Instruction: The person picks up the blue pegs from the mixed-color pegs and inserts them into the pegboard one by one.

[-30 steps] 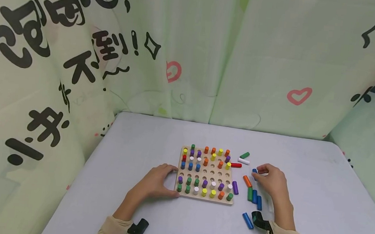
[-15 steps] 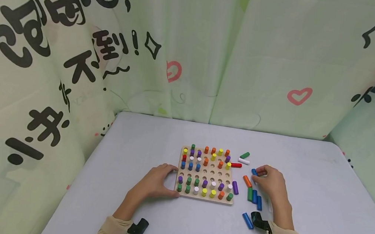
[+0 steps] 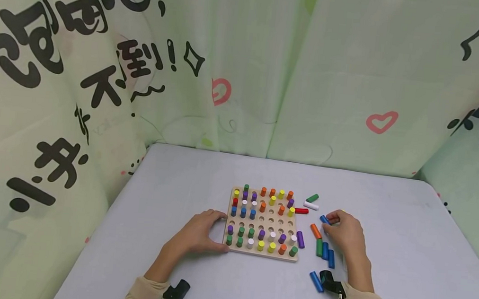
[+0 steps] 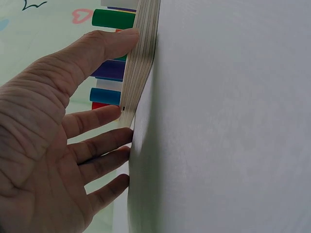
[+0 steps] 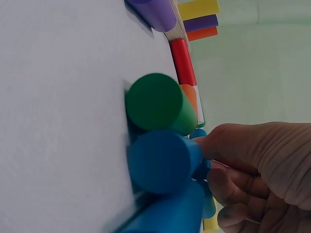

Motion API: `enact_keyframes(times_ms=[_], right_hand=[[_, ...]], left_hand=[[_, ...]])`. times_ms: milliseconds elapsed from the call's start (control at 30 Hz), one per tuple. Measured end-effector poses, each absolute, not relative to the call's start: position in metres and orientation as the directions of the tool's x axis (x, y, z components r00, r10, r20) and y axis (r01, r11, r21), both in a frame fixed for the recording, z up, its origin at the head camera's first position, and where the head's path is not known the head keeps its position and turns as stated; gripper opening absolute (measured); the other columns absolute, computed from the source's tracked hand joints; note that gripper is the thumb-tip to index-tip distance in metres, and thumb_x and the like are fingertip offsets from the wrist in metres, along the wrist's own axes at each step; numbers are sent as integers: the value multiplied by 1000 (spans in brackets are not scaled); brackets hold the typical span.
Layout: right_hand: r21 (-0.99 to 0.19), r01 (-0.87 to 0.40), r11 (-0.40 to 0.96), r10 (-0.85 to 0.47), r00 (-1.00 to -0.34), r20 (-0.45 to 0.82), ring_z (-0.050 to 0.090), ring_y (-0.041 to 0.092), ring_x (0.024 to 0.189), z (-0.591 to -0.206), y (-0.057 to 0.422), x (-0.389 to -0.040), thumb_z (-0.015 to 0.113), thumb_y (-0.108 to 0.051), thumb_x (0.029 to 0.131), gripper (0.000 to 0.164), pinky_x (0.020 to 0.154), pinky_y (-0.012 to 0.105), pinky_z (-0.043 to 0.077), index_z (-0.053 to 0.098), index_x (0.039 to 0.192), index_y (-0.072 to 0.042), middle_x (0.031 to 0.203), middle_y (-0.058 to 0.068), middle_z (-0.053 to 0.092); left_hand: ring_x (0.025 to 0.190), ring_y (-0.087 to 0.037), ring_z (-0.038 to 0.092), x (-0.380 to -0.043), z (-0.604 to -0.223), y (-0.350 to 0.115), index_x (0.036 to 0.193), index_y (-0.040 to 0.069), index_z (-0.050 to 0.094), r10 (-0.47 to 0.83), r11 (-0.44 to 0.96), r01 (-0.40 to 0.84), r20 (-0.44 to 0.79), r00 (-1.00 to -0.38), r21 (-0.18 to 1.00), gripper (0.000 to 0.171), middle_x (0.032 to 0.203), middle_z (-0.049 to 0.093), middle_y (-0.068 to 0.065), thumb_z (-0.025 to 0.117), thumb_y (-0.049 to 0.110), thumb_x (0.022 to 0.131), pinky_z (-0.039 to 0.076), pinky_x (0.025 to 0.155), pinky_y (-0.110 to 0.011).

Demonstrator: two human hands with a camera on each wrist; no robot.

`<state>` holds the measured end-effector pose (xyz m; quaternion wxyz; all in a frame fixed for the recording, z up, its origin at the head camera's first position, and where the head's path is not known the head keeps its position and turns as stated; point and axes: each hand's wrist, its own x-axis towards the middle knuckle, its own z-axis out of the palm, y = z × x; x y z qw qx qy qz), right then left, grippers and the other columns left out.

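My left hand [image 3: 200, 234] is at the left edge of a wooden pegboard [image 3: 259, 253], its fingers extended. In the left wrist view the thumb lies on the layered side of the board [image 4: 142, 58], with the index fingertip lower along that edge. Colored pegs stand upright in the holes, among them a green peg [image 4: 114, 19]. To the right of the board, my right hand [image 3: 348, 232] pinches a blue peg [image 3: 324, 219] between thumb and fingers. Seen from the right wrist, that peg is mostly hidden behind nearer blue pegs [image 5: 163, 162] and the thumb.
Loose pegs lie right of the board: a red peg [image 3: 301, 211], a white peg [image 3: 311, 206], a green peg [image 3: 312, 198], a purple peg [image 3: 300, 240], an orange peg [image 3: 316, 231] and several blue ones. One blue peg [image 3: 316, 282] lies nearer the front. A printed curtain [image 3: 335, 82] surrounds the table.
The blue peg in my right hand has tilted and shows more of its length. That hand has shifted slightly left. My left hand stays at the board.
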<state>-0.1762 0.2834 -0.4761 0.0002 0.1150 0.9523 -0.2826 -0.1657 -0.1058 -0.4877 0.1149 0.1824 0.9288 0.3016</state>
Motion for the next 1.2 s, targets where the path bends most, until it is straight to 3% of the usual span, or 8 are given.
enact_keyframes(times_ms=[800,1200], right_hand=[[-567,116,816,168,-985,40,62,38,99,-454,266,-172,70,-13,94,31,85,51,57,63,121,2,114,25,67],[-581,74,810,137,-988,66,62,34,96,-435,245,-167,69,-14,94,35,75,41,61,61,125,1,114,23,67]], left_hand=[[134,-34,52,-166,-489,-105,140,13,57,400,757,264,-105,-910,597,84,143,58,-11,89,50,73,43,112,-55],[133,-35,53,-166,-488,-105,140,12,57,403,767,272,-106,-909,581,83,142,59,-12,88,49,73,44,111,-55]])
